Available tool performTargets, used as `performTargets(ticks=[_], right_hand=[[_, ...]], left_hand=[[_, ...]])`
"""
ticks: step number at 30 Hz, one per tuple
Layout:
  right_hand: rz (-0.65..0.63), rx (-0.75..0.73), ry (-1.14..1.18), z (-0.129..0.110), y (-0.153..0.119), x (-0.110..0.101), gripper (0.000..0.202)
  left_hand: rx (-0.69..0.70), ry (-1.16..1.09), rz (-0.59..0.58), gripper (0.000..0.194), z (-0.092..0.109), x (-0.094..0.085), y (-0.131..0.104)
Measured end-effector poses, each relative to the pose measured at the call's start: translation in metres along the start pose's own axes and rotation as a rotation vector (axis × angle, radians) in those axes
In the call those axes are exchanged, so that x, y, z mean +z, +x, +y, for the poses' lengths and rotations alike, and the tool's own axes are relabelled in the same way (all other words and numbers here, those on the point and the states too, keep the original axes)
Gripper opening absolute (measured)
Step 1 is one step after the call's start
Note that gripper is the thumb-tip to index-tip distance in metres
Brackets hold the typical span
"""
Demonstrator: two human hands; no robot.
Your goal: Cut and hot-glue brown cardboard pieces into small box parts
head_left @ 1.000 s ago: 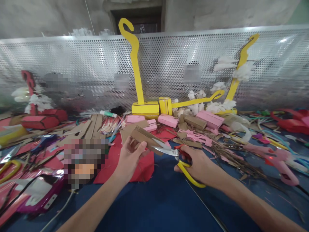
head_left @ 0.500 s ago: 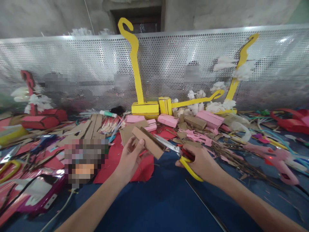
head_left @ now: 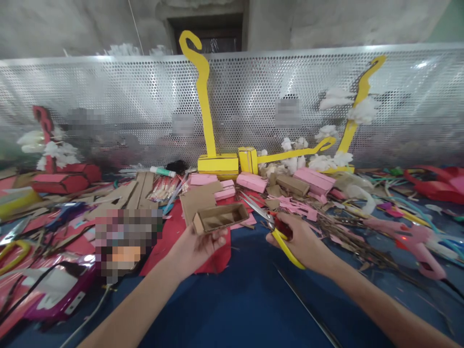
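My left hand [head_left: 197, 251] grips a small brown cardboard box [head_left: 221, 218] from below, its open side facing me and showing a divider inside. In my right hand [head_left: 295, 241] are scissors [head_left: 284, 247] with yellow and red handles, their blades pointing up and left beside the box without touching it. Behind the box lies a flat cardboard piece [head_left: 197, 197] on a red sheet [head_left: 217, 253].
Pink boxes [head_left: 252, 181] and yellow hooked shapes [head_left: 206, 116] stand near a perforated metal panel [head_left: 145, 87]. On the right are twigs and a pink glue gun [head_left: 416, 241]. A thin metal rod [head_left: 306, 304] lies in front; a purple object [head_left: 61, 290] is at left.
My left hand has turned the cardboard box so its hollow inside now shows, and lowered it slightly. The scissors stay in my right hand, their blades now apart from the box.
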State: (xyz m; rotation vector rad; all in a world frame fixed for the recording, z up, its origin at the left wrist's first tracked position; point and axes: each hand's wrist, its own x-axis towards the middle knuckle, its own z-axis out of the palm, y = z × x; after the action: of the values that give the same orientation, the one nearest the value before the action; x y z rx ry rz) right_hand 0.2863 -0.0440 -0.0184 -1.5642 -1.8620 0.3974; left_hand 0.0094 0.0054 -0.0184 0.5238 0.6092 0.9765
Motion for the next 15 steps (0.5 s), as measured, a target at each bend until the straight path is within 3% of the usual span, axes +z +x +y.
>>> performTargets(ticks=[5, 9, 11, 15], right_hand=[[-0.062, 0.038, 0.093, 0.004, -0.001, 0.002, 0.029], [-0.183, 0.061, 0.215, -0.001, -0.005, 0.001, 0.029], [-0.217, 0.06, 0.189, -0.007, -0.008, 0.001, 0.029], [-0.204, 0.043, 0.118, -0.014, -0.01, -0.001, 0.033]], left_hand=[[-0.038, -0.046, -0.101, 0.044, 0.009, 0.012, -0.006], [0.054, -0.048, -0.16, 0.065, 0.005, 0.008, -0.009], [0.128, 0.02, -0.123, 0.062, 0.0, 0.006, -0.009], [0.238, 0.23, -0.035, 0.037, -0.007, 0.006, -0.004]])
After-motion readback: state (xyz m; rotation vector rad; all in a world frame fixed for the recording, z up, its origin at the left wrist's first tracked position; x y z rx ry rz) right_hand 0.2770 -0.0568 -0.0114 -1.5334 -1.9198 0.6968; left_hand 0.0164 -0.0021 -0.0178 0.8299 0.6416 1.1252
